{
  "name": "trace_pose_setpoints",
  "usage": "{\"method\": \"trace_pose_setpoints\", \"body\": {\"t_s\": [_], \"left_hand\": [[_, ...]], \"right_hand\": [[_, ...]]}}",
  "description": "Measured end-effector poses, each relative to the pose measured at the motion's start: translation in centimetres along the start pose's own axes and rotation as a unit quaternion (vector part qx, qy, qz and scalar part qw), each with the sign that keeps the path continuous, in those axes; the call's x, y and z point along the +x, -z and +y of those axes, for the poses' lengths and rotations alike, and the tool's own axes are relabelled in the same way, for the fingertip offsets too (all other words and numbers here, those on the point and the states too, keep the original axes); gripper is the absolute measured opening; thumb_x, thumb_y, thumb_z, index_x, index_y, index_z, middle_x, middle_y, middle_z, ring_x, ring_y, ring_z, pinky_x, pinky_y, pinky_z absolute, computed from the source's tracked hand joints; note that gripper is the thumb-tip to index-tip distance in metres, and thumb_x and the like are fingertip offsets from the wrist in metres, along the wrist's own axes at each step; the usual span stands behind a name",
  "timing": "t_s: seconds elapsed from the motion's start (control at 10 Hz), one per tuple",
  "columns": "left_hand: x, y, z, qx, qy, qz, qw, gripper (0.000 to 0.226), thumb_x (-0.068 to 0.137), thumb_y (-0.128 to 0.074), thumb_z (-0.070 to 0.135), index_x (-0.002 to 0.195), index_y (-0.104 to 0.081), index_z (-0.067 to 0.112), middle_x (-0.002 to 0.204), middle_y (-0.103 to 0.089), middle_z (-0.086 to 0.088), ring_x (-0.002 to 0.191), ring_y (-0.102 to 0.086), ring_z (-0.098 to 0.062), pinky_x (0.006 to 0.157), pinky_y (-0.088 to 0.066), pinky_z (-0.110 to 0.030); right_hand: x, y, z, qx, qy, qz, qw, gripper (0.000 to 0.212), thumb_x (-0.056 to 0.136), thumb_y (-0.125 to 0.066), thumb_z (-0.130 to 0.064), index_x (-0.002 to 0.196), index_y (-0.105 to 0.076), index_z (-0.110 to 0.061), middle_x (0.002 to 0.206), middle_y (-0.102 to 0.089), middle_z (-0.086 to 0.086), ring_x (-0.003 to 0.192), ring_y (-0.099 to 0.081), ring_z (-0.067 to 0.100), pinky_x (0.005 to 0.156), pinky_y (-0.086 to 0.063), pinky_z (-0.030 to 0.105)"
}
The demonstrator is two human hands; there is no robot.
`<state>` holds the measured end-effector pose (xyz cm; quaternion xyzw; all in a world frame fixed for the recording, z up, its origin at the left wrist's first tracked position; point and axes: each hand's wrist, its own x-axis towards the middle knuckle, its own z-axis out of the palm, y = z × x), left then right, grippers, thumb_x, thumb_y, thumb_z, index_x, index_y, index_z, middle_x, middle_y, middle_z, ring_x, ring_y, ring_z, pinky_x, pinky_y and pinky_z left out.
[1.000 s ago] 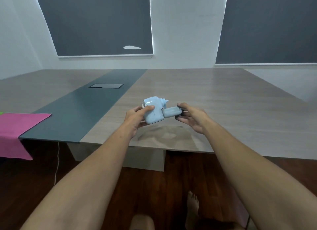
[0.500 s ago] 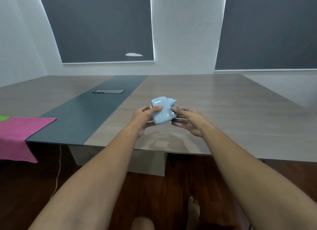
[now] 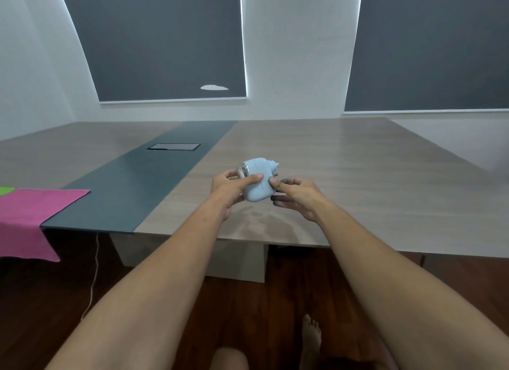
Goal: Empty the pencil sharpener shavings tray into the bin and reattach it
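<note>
A light-blue pencil sharpener (image 3: 257, 181) is held in the air just above the near part of the wooden table (image 3: 344, 176). My left hand (image 3: 230, 189) grips its left side, thumb across the front. My right hand (image 3: 296, 196) touches its right side with the thumb and fingertips pressed against the body. The shavings tray sits flush inside the sharpener, so no separate tray shows. No bin is in view.
A dark grey strip (image 3: 148, 176) with a cable hatch (image 3: 174, 146) runs down the table. A pink cloth (image 3: 30, 218) hangs over the table's left edge. A white cable (image 3: 93, 276) drops to the dark wood floor, where my bare foot (image 3: 311, 339) stands.
One second ago the tray stuck out to the right, held by my right hand. It has been slid into the sharpener body, and the view has tilted up a little.
</note>
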<state>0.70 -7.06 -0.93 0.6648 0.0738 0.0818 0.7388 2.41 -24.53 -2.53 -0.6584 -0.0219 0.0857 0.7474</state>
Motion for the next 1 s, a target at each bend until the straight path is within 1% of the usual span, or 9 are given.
{"method": "trace_pose_setpoints", "body": {"t_s": [0.1,0.2,0.3,0.4,0.5,0.6,0.7,0.9,1.0], "left_hand": [[0.7,0.3,-0.5,0.041,-0.01,0.076,0.996,0.076,0.053,-0.093,0.026,0.119,-0.057,0.008,0.109,-0.067,-0.006,0.096,-0.069,-0.021,0.088,-0.058,-0.043],[1.2,1.0,-0.9,0.134,-0.036,0.173,0.975,0.076,0.051,-0.093,0.031,0.115,-0.056,0.011,0.106,-0.066,-0.002,0.095,-0.065,-0.021,0.09,-0.054,-0.034],[1.0,2.0,-1.2,0.2,-0.061,0.24,0.948,0.069,0.057,-0.091,0.028,0.113,-0.053,0.01,0.101,-0.061,-0.002,0.087,-0.058,-0.021,0.077,-0.045,-0.028],[1.5,3.1,-2.1,0.232,-0.074,0.278,0.929,0.067,0.058,-0.089,0.028,0.11,-0.05,0.011,0.108,-0.063,-0.006,0.095,-0.061,-0.026,0.076,-0.041,-0.029],[2.2,4.0,-3.2,0.244,-0.073,0.297,0.92,0.068,0.058,-0.089,0.026,0.11,-0.049,0.01,0.117,-0.062,-0.009,0.105,-0.061,-0.031,0.084,-0.046,-0.034],[2.3,4.4,-3.9,0.25,-0.065,0.302,0.918,0.069,0.059,-0.089,0.023,0.112,-0.048,0.009,0.121,-0.06,-0.011,0.109,-0.06,-0.032,0.085,-0.046,-0.037],[2.1,4.2,-4.5,0.252,-0.072,0.302,0.916,0.069,0.061,-0.088,0.021,0.114,-0.047,0.007,0.124,-0.058,-0.012,0.112,-0.058,-0.033,0.085,-0.044,-0.037],[2.0,4.2,-4.7,0.239,-0.054,0.299,0.922,0.077,0.061,-0.089,0.024,0.121,-0.044,0.006,0.13,-0.052,-0.014,0.117,-0.055,-0.036,0.092,-0.044,-0.041],[1.6,3.8,-3.8,0.288,-0.086,0.325,0.896,0.094,0.061,-0.088,0.037,0.134,-0.04,0.005,0.14,-0.046,-0.015,0.13,-0.045,-0.034,0.103,-0.038,-0.042]], "right_hand": [[0.4,0.0,0.0,-0.023,0.008,0.041,0.999,0.043,0.08,-0.08,-0.035,0.104,-0.063,-0.003,0.115,-0.067,0.015,0.093,-0.073,0.031,0.077,-0.062,0.036],[0.9,0.4,0.2,-0.063,0.019,0.101,0.993,0.048,0.076,-0.08,-0.043,0.103,-0.068,-0.005,0.112,-0.068,0.012,0.088,-0.073,0.025,0.077,-0.063,0.037],[0.7,1.5,0.7,-0.201,0.056,0.157,0.965,0.043,0.078,-0.073,-0.051,0.098,-0.07,-0.013,0.105,-0.07,0.001,0.098,-0.068,0.019,0.085,-0.055,0.031],[0.3,3.0,1.4,-0.328,0.1,0.166,0.924,0.047,0.083,-0.064,-0.056,0.108,-0.07,-0.016,0.117,-0.069,-0.002,0.117,-0.058,0.019,0.089,-0.042,0.028],[0.2,4.8,2.6,-0.443,0.11,0.182,0.871,0.06,0.085,-0.056,-0.061,0.125,-0.065,-0.018,0.136,-0.061,0.004,0.134,-0.046,0.023,0.101,-0.041,0.037],[-0.1,6.7,3.6,-0.529,0.115,0.192,0.818,0.066,0.088,-0.051,-0.06,0.136,-0.057,-0.016,0.145,-0.054,0.006,0.14,-0.037,0.026,0.109,-0.035,0.04],[0.0,8.2,4.3,-0.584,0.109,0.189,0.782,0.073,0.089,-0.046,-0.063,0.142,-0.052,-0.014,0.152,-0.046,0.01,0.145,-0.032,0.031,0.118,-0.026,0.043],[-0.4,9.5,4.3,-0.627,0.096,0.179,0.752,0.075,0.091,-0.041,-0.064,0.147,-0.046,-0.016,0.158,-0.038,0.01,0.148,-0.027,0.03,0.12,-0.022,0.047],[-0.6,9.9,3.9,-0.629,0.082,0.184,0.751,0.075,0.091,-0.039,-0.065,0.149,-0.043,-0.016,0.159,-0.036,0.009,0.149,-0.026,0.029,0.121,-0.021,0.048]]}}
